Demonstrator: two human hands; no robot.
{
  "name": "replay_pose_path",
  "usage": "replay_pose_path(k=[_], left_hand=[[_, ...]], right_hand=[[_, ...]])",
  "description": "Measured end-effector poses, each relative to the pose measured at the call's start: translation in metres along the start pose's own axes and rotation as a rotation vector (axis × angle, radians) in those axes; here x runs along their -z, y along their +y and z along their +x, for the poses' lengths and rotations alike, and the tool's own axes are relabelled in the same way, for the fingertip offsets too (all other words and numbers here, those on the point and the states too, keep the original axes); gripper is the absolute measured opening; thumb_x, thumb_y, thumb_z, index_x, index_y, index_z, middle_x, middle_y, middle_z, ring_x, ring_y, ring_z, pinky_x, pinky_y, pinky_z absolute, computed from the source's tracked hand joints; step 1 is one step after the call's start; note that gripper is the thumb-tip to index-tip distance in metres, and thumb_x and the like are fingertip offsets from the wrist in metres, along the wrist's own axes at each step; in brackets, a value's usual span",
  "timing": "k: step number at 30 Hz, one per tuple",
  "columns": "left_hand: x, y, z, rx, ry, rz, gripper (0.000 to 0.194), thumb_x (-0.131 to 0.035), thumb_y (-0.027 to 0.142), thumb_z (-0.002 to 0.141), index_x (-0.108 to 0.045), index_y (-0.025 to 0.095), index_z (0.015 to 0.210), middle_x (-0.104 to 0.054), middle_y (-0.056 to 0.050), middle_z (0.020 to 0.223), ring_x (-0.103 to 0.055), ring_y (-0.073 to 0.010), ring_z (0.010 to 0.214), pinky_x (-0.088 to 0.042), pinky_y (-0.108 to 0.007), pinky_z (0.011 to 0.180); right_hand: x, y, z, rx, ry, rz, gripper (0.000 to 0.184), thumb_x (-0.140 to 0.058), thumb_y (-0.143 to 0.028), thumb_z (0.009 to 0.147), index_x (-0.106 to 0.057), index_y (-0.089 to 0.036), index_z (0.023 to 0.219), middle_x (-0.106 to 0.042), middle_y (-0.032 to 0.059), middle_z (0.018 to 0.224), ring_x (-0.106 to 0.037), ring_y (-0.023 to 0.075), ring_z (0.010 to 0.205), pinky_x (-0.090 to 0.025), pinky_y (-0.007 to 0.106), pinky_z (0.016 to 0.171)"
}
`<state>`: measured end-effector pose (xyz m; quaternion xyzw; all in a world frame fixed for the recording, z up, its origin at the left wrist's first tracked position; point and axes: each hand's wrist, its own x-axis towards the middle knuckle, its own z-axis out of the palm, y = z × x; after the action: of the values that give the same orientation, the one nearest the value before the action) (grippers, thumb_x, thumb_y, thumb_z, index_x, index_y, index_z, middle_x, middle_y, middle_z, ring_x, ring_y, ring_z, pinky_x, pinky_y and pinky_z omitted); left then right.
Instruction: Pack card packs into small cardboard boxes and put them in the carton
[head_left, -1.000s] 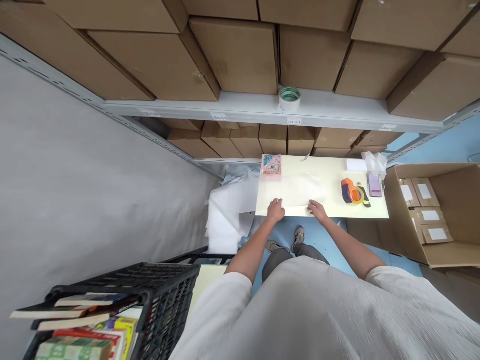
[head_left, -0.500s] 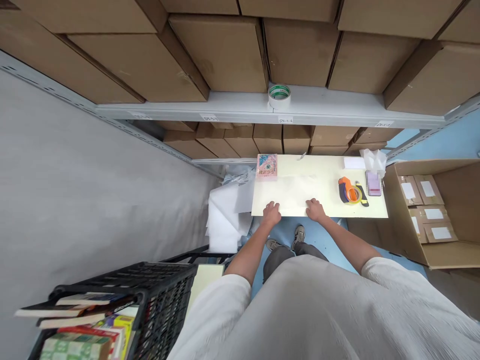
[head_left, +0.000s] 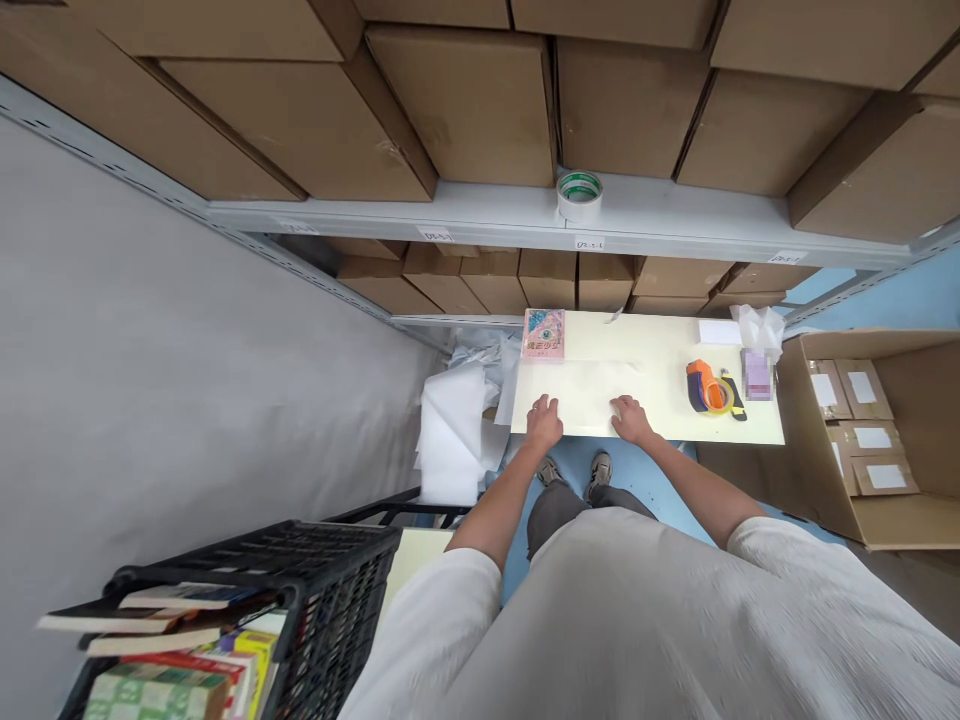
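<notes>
Both open, flat, gripping nothing: left hand [head_left: 544,422] and right hand [head_left: 631,420] pressed down on near edge of pale translucent sheet [head_left: 585,390]. Sheet lay ahead, long axis crosswise on cream board [head_left: 667,340]. Right hand sat nearer sheet's right end.

Two hands [head_left: 586,421] rest on one worktop [head_left: 660,350]. Ahead of the left hand lies one book [head_left: 544,334]; ahead and right of the right hand sit one orange tape dispenser [head_left: 701,387] and one yellow utility knife [head_left: 734,396]. Farther ahead, one tape roll [head_left: 579,196] stands on one shelf [head_left: 675,215]. Right of the right hand, one open cardboard box [head_left: 904,522] holds perhaps five labelled parcels [head_left: 874,437], though the angle makes them hard to count. Behind the left hand, one black plastic crate [head_left: 337,600] holds several books [head_left: 180,600].
</notes>
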<state>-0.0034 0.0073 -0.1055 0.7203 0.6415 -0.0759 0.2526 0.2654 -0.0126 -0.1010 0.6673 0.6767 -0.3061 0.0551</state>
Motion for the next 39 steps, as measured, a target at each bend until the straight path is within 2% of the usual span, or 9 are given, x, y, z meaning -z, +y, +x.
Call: replay_pose_path(k=[4,8,14,18,21,26,31,33,39], left_hand=[[0.007,-0.008,0.020,-0.033,-0.008,0.002,0.057,-0.053,0.015,0.098,-0.054,0.017,0.155,-0.035,-0.018,0.178,-0.039,-0.0340,0.160,-0.039,-0.048,0.128],[0.019,-0.025,0.034,-0.075,-0.028,0.019,0.059,-0.050,0.015,0.100,-0.053,0.018,0.158,-0.036,-0.018,0.177,-0.043,-0.0333,0.157,-0.042,-0.047,0.125],[0.027,-0.053,0.046,-0.174,-0.073,0.055,0.067,-0.052,0.017,0.099,-0.047,0.022,0.165,-0.042,-0.017,0.173,-0.047,-0.0345,0.151,-0.044,-0.048,0.122],[0.023,-0.063,0.048,-0.235,-0.081,0.079,0.075,-0.055,0.015,0.096,-0.042,0.024,0.169,-0.042,-0.017,0.173,-0.045,-0.0365,0.150,-0.044,-0.051,0.120],[0.020,-0.068,0.046,-0.270,-0.074,0.100,0.075,-0.057,0.017,0.097,-0.041,0.025,0.170,-0.043,-0.017,0.172,-0.046,-0.0362,0.148,-0.044,-0.049,0.119],[0.017,-0.075,0.043,-0.312,-0.055,0.079,0.073,-0.063,0.022,0.099,-0.042,0.026,0.170,-0.042,-0.017,0.171,-0.046,-0.0362,0.147,-0.043,-0.049,0.119],[0.013,-0.078,0.044,-0.318,-0.050,0.015,0.080,-0.065,0.019,0.097,-0.038,0.029,0.172,-0.043,-0.017,0.169,-0.045,-0.0376,0.147,-0.043,-0.052,0.119],[0.011,-0.079,0.044,-0.319,-0.044,-0.001,0.082,-0.066,0.019,0.097,-0.037,0.031,0.172,-0.044,-0.017,0.168,-0.045,-0.0374,0.146,-0.043,-0.052,0.119],[0.008,-0.079,0.043,-0.323,-0.029,-0.004,0.080,-0.064,0.016,0.096,-0.038,0.029,0.171,-0.044,-0.017,0.167,-0.045,-0.0363,0.146,-0.041,-0.050,0.119]], right_hand=[[0.007,-0.010,0.013,-0.099,-0.044,0.009,0.050,-0.051,-0.027,0.103,-0.063,-0.019,0.152,-0.056,0.0174,0.158,-0.056,0.0361,0.141,-0.048,0.046,0.115],[0.014,-0.033,0.036,-0.144,0.031,0.074,0.048,-0.054,-0.026,0.102,-0.066,-0.020,0.148,-0.060,0.0170,0.155,-0.059,0.0350,0.139,-0.050,0.044,0.114],[0.029,-0.095,0.105,-0.196,0.122,0.306,0.045,-0.055,-0.022,0.100,-0.070,-0.018,0.142,-0.073,0.0130,0.140,-0.072,0.0244,0.120,-0.054,0.033,0.109],[0.036,-0.133,0.154,-0.288,0.141,0.371,0.039,-0.061,-0.026,0.099,-0.073,-0.020,0.136,-0.076,0.0116,0.134,-0.073,0.0248,0.120,-0.054,0.032,0.104],[0.036,-0.150,0.180,-0.393,0.122,0.345,0.034,-0.066,-0.032,0.097,-0.074,-0.022,0.129,-0.076,0.0122,0.134,-0.072,0.0272,0.122,-0.055,0.034,0.100],[0.030,-0.165,0.205,-0.568,0.118,0.365,0.040,-0.071,-0.043,0.093,-0.072,-0.023,0.127,-0.073,0.0155,0.136,-0.067,0.0323,0.129,-0.053,0.046,0.106],[0.023,-0.179,0.226,-0.708,0.231,0.334,0.067,-0.083,-0.054,0.081,-0.067,-0.019,0.136,-0.064,0.0255,0.145,-0.056,0.0420,0.139,-0.045,0.061,0.112],[0.021,-0.182,0.234,-0.752,0.238,0.323,0.072,-0.087,-0.052,0.078,-0.065,-0.019,0.138,-0.062,0.0265,0.146,-0.054,0.0432,0.140,-0.044,0.063,0.113],[0.026,-0.182,0.242,-0.764,0.203,0.340,0.064,-0.091,-0.044,0.076,-0.068,-0.020,0.130,-0.067,0.0260,0.139,-0.056,0.0440,0.137,-0.040,0.062,0.112]])
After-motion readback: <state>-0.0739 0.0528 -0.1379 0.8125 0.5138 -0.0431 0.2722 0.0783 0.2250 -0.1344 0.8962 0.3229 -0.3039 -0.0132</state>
